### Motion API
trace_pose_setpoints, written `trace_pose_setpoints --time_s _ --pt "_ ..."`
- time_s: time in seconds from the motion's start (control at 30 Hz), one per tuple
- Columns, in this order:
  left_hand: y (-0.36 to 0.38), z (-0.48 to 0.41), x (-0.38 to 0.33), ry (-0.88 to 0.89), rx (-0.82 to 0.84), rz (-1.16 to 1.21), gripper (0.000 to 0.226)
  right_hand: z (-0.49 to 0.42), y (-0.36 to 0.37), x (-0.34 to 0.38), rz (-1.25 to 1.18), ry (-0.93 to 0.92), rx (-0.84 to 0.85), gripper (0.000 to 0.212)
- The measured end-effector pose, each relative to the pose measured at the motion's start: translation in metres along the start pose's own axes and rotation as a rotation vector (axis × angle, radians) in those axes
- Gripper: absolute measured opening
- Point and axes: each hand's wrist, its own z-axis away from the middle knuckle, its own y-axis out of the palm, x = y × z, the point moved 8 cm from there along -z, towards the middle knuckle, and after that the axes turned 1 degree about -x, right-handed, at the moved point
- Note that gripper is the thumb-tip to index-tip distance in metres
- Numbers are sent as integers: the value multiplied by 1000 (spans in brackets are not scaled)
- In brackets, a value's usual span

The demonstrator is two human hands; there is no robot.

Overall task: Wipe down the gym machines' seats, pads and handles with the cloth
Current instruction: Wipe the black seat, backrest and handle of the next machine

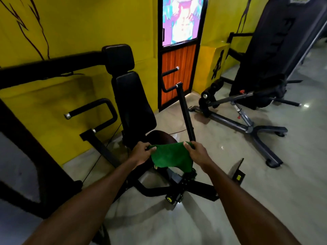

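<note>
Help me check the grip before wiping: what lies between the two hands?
In the head view, only the green cloth spans that gap: the left hand and right hand each pinch an upper corner, holding it over the machine's seat.

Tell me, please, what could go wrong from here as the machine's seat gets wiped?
1. The green cloth hangs loose between the left hand and the right hand. Its lower edge dangles by the black mechanism under the seat and could snag there.
2. The right hand is close to the black upright bar, so a wide stroke might knock the knuckles against it.
</note>
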Motion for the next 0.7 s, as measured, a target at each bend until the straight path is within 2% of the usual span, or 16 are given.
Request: trace_pose_setpoints --time_s 0.03,0.13,0.2,0.23,0.3,0.37,0.4,0.47,0.57,0.7 --pt "3 -4 -8 -16 6 66 39 -13 -2 -2 -29 10 -62 35" --pt "16 -15 -29 -98 -9 280 26 -46 -2 -17 -99 65 -253 37" --pt "31 -38 -49 -88 -11 297 33 -85 11 -44 -150 206 -282 47" --pt "39 -36 -59 -72 18 270 32 -91 25 -56 -218 292 -227 55" --pt "71 -65 -63 -61 95 236 22 -122 65 -76 -423 491 25 72" --pt "107 -99 -58 -100 165 246 7 -156 105 -96 -605 604 303 64" --pt "117 -105 -52 -129 189 249 2 -164 118 -102 -663 602 369 63" --pt "133 -131 -40 -223 101 311 12 -196 131 -128 -673 627 376 68" --pt "143 -163 -4 -471 -79 472 16 -253 143 -187 -636 632 238 53" --pt "150 -197 53 -689 -251 453 14 -296 132 -183 -441 509 128 41"
